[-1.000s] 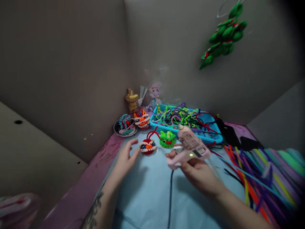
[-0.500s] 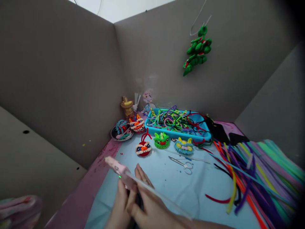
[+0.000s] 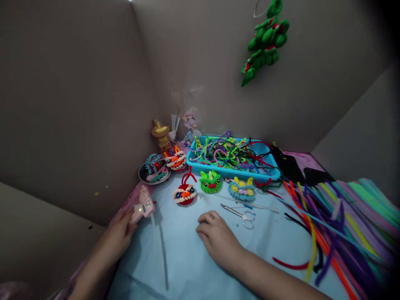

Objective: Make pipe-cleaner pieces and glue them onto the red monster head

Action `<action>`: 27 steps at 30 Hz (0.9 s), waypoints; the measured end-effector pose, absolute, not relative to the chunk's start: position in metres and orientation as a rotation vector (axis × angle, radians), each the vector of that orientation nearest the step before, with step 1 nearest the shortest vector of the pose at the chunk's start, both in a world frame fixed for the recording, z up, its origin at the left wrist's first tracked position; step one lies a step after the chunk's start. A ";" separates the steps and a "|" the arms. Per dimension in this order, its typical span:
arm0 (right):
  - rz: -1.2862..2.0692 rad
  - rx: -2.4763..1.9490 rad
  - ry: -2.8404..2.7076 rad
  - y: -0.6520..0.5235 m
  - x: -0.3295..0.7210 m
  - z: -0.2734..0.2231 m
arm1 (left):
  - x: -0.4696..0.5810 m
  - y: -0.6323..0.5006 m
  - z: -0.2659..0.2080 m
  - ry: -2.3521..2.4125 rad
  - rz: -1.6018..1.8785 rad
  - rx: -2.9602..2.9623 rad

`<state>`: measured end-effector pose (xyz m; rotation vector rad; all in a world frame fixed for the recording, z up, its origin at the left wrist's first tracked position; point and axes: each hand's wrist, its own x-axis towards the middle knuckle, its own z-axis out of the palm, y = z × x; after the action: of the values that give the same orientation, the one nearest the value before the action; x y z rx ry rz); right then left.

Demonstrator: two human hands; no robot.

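Observation:
My left hand (image 3: 120,229), at the left edge of the blue cloth, is closed around a pink hot glue gun (image 3: 143,208). A small light glows on its side, and a long translucent glue stick (image 3: 163,258) trails from it over the cloth. My right hand (image 3: 215,235) lies palm down on the cloth, fingers loosely bent and slightly apart, with nothing visible in them. Beside it are small scissors (image 3: 239,215). Beyond the hands sit pipe-cleaner lion heads: a red and cream one (image 3: 185,195), a green one (image 3: 211,182) and a light blue one (image 3: 242,190).
A blue tray (image 3: 231,171) of tangled pipe cleaners stands at the back. Left of it are a metal bowl (image 3: 154,179), an orange lion head (image 3: 176,159) and a lidded cup (image 3: 161,137). Bundled pipe cleaners (image 3: 353,225) cover the right side. A green ornament (image 3: 265,41) hangs on the wall.
My hands have separated. The left has carried the glue gun left, to the cloth's edge; the right has let go of it and come down on the cloth near the scissors.

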<state>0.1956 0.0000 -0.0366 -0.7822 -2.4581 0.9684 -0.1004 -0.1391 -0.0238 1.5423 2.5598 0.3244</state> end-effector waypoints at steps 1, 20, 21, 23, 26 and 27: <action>0.936 -0.805 -2.449 0.006 0.197 -0.036 | -0.102 -0.138 -0.024 2.558 0.277 1.549; 0.680 -0.964 -2.509 0.039 0.165 -0.030 | 0.011 -0.077 -0.028 2.647 0.226 2.065; 0.641 -0.950 -2.510 0.038 0.163 -0.033 | 0.018 -0.071 -0.031 2.676 0.198 2.061; 0.562 -0.909 -2.507 0.036 0.161 -0.038 | 0.026 -0.064 -0.033 2.734 0.134 2.033; 0.460 -0.842 -2.500 0.033 0.161 -0.045 | 0.027 -0.061 -0.035 2.757 0.121 2.017; 0.438 -0.823 -2.503 0.033 0.162 -0.047 | 0.026 -0.061 -0.036 2.744 0.131 2.028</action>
<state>0.1620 0.0325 -0.0473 -0.8232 -2.5027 0.4384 0.0260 -0.0611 -0.0357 2.0281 2.7439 0.1313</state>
